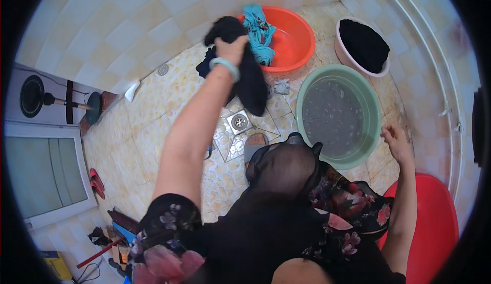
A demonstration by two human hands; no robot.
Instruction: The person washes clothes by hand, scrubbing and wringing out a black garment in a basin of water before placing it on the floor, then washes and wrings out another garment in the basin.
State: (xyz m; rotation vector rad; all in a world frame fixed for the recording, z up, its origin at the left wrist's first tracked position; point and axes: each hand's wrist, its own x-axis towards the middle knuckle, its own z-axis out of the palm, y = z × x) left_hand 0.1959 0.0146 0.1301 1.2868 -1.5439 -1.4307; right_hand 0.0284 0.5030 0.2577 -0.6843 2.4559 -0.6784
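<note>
My left hand (pixel 231 50) is closed around a dark bunched garment (pixel 250 87), which hangs down over the floor beside the orange-red basin. More dark cloth (pixel 205 64) shows behind that hand. Turquoise patterned cloth (pixel 259 34) drapes over the left side of the orange-red basin (pixel 296 38). At the right rim of the green basin (pixel 376 112), my right hand (pixel 397 143) hovers with its fingers loosely bent and apart, holding nothing. Cloudy grey water (pixel 335 118) with bits of foam fills much of the green basin.
A pale pink basin (pixel 343 54) holds black cloth (pixel 364 46). Near my feet lies a metal floor drain (pixel 239 122), with a small grey cloth (pixel 282 86) beyond it. A large red tub (pixel 434 222) stands at right. Red slippers (pixel 96 183) lie by the white-framed door (pixel 84 176).
</note>
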